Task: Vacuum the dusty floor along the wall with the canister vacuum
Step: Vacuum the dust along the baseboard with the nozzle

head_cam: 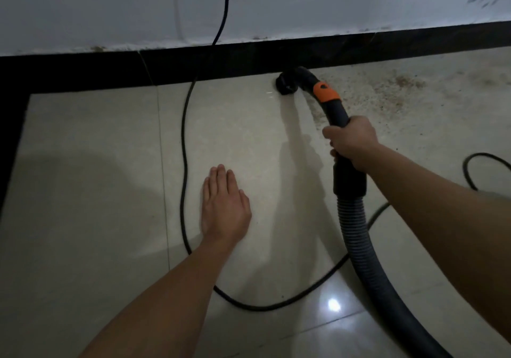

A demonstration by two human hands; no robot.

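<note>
Pale tiled floor meets a black baseboard, and there's gritty dust off to the right. Right hand is wrapped round the vacuum tube, with the nozzle down by the baseboard just ahead of it. Left hand is flat, fingers straight, holding nothing, well left of the tube.

A round black vacuum nozzle sits on the glossy cream tiled floor, against the black skirting under the white wall, far centre. Its curved black tube with an orange collar runs nearward into a grey ribbed hose. Brownish dust covers the tiles to the right.
</note>
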